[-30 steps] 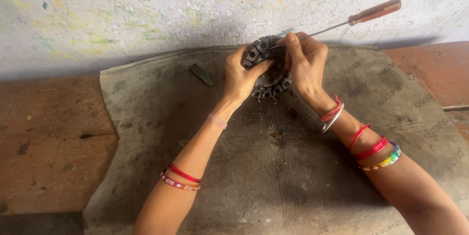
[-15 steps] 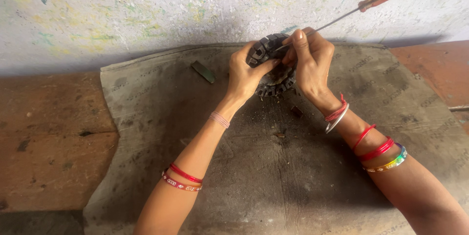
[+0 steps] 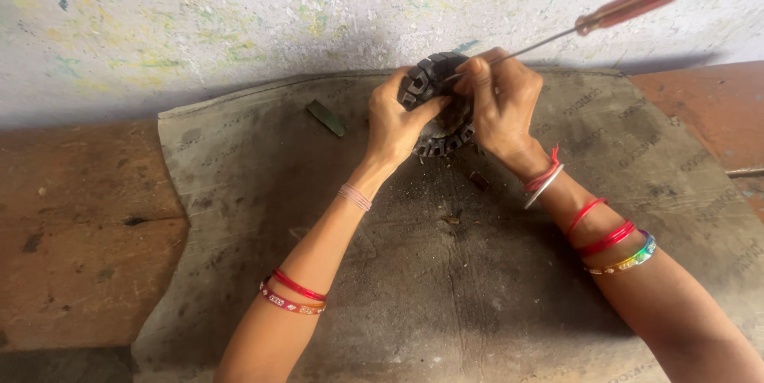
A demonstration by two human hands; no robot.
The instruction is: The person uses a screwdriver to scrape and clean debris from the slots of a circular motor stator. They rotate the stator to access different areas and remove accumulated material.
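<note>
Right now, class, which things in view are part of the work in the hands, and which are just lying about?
In use:
- left hand gripping the slotted metal ring
- right hand holding the screwdriver, its shaft pointing into the ring

Lying about:
- small dark flat piece on the grey mat
- loose bits near the ring

Head camera looks down, close

You have a grey mat (image 3: pixel 446 303) spread over the red-brown floor (image 3: pixel 79 232), its far edge against a paint-flecked wall (image 3: pixel 199 17). A small dark green strip (image 3: pixel 326 118) lies on the mat near that edge, with crumbs of debris (image 3: pixel 454 220) mid-mat.
</note>
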